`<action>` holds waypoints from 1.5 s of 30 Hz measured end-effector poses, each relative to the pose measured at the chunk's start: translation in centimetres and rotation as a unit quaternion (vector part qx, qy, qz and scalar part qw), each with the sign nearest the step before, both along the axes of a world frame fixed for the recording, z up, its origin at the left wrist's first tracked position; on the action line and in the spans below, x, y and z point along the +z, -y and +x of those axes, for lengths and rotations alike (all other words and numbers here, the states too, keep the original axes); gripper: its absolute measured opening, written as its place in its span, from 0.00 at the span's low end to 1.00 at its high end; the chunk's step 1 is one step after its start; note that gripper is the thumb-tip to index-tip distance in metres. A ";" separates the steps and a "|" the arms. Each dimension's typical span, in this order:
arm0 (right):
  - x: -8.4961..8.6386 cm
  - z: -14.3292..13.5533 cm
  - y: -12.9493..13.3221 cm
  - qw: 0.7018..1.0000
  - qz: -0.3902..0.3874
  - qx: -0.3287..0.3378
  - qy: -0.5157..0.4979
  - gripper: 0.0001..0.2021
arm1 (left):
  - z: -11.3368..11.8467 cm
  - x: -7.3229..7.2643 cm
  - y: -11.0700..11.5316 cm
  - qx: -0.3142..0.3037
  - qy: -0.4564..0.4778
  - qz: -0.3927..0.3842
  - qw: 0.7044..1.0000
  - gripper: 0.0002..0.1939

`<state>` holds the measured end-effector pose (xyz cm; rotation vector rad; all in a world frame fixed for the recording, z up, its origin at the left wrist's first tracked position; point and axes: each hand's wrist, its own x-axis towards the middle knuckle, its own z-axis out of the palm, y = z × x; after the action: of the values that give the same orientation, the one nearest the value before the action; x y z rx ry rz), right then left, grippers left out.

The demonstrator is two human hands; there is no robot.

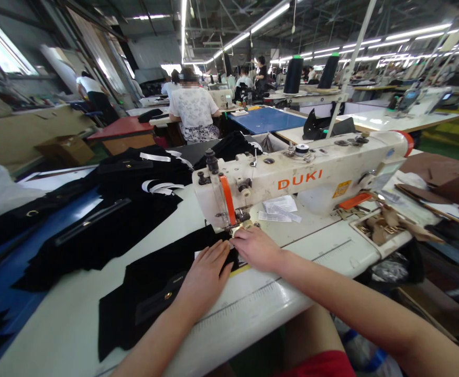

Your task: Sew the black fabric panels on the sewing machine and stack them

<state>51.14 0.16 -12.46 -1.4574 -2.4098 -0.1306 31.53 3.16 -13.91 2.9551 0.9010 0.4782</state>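
A white sewing machine (300, 178) with orange lettering stands across the white table. Under its needle area lies the tip of a black fabric piece (135, 283), which spreads left and carries a dark strip with a gold-coloured fitting. My left hand (209, 267) lies flat on this fabric, fingers extended toward the presser foot. Right beside the needle, my right hand (257, 248) has its fingers bent together at the fabric's edge; what is between them is too small to make out. A bit of white (197, 254) shows by my left fingers.
More black pieces (135, 209) with white strips lie at the left. White labels (279, 208) rest on the machine bed. A tray of small parts (382, 230) is at the right, near brown pieces. People sit farther back.
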 end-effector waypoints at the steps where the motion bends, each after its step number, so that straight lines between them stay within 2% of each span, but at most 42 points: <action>1: 0.0 0.0 0.0 1.000 0.003 -0.001 -0.002 0.09 | 0.0 0.0 0.2 0.000 -0.005 0.001 1.000 0.21; 7: -0.4 0.1 -0.1 1.000 0.004 -0.002 -0.002 0.09 | 0.0 0.2 0.4 -0.005 -0.007 0.000 1.000 0.20; 18: -0.4 0.1 0.0 1.000 0.008 -0.021 -0.008 0.09 | 0.7 0.2 -1.2 0.002 -0.017 -0.004 1.000 0.21; 24: -0.3 0.1 0.1 1.000 0.009 -0.021 -0.001 0.08 | 0.9 0.4 -1.3 0.003 -0.028 0.015 0.999 0.20; 45: -0.4 0.2 0.2 1.000 0.003 -0.014 -0.007 0.07 | 1.1 0.3 -1.3 0.015 -0.037 -0.006 0.999 0.23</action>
<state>51.33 -0.08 -12.85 -1.4864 -2.3765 -0.1330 32.67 4.43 -13.56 2.9703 0.9530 0.3661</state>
